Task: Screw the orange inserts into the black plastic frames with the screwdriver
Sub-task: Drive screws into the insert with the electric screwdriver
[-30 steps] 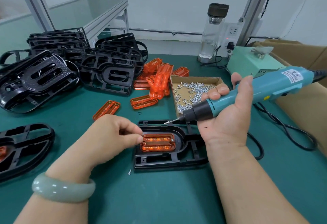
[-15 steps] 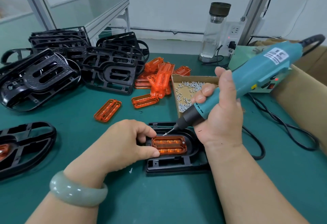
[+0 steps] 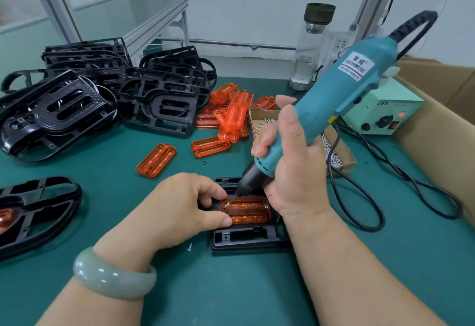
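A black plastic frame [image 3: 246, 238] lies on the green mat in front of me with an orange insert [image 3: 248, 212] seated in it. My left hand [image 3: 185, 207] grips the frame's left end, thumb pressed on the insert's left edge. My right hand [image 3: 290, 171] grips a teal electric screwdriver [image 3: 329, 109], tilted steeply. Its bit touches a screw at the insert's upper left corner. A screw head shows at the insert's right end.
Stacked black frames [image 3: 154, 104] and loose orange inserts [image 3: 231, 117] lie at the back. A cardboard box of screws [image 3: 339, 156] sits behind my right hand. A loose screw [image 3: 189, 247], a finished frame [image 3: 38, 210], power supply [image 3: 380, 112], cable, water bottle [image 3: 312, 48] and carton [image 3: 437, 130] surround the work.
My right hand has swung the screwdriver from nearly level to steep and lowered its bit onto the screw. My left hand has shifted right and now holds the frame and insert.
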